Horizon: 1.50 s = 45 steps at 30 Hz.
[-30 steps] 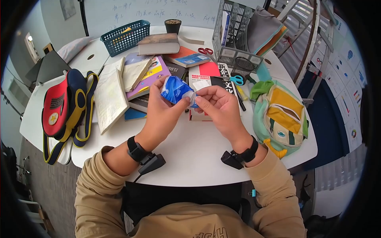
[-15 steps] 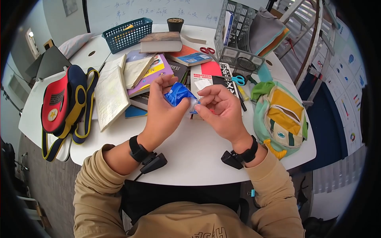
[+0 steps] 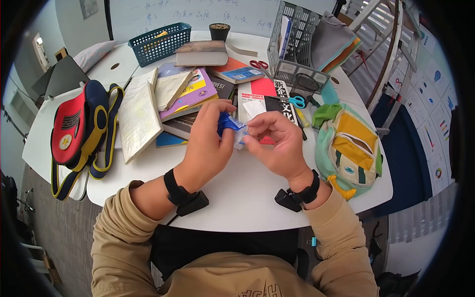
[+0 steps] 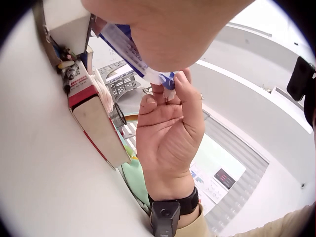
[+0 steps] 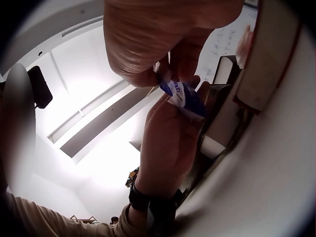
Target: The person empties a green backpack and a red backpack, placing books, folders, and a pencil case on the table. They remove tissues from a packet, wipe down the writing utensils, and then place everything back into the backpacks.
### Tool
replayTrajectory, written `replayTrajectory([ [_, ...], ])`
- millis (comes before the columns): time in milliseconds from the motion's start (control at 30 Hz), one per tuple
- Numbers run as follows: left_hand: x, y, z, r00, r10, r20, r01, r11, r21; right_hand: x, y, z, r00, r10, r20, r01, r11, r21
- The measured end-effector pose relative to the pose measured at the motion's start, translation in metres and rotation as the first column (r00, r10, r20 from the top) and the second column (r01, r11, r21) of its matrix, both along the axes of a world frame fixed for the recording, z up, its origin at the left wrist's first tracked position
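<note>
A small blue and white plastic packet (image 3: 231, 125) is held above the white table (image 3: 237, 198) between both hands. My left hand (image 3: 210, 136) grips its blue body with curled fingers. My right hand (image 3: 269, 138) pinches the packet's pale end, as the left wrist view shows with the packet (image 4: 148, 69) squeezed between fingertips (image 4: 170, 81). In the right wrist view the packet (image 5: 185, 96) sits between the two hands.
Books (image 3: 188, 91) lie stacked behind the hands. A red and navy bag (image 3: 79, 128) lies at the left, a green and yellow backpack (image 3: 349, 143) at the right. A grey wire rack (image 3: 297, 44), blue basket (image 3: 158, 42), red scissors (image 3: 257, 63) and blue scissors (image 3: 297, 100) stand farther back.
The packet has been squeezed smaller and lowered between the hands. The left fingers have closed over more of it, and both hands have drawn closer together.
</note>
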<state>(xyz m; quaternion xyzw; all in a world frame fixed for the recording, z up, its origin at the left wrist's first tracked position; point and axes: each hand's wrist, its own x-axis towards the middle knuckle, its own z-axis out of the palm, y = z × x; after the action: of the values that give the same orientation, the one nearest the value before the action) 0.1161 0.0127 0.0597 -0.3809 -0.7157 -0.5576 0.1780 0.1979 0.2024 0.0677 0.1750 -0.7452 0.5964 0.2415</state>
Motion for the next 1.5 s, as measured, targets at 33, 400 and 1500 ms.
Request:
replayTrajectory([
  [33, -0.001, 0.000, -0.003, 1.000, -0.001, -0.027, 0.001, 1.000, -0.018, 0.000, 0.000, -0.001, 1.000, 0.023, 0.003, -0.023, 0.999, 0.036],
  [400, -0.008, -0.002, -0.008, 0.979, -0.189, 0.078, 0.191, 0.981, -0.026, 0.003, -0.008, 0.006, 0.998, -0.061, -0.015, 0.062, 0.990, 0.126],
  [1500, -0.020, -0.004, 0.006, 0.414, -0.745, 0.523, 0.445, 0.667, 0.598, -0.009, 0.015, 0.007, 0.980, 0.040, 0.193, 0.062, 0.868, -0.493],
])
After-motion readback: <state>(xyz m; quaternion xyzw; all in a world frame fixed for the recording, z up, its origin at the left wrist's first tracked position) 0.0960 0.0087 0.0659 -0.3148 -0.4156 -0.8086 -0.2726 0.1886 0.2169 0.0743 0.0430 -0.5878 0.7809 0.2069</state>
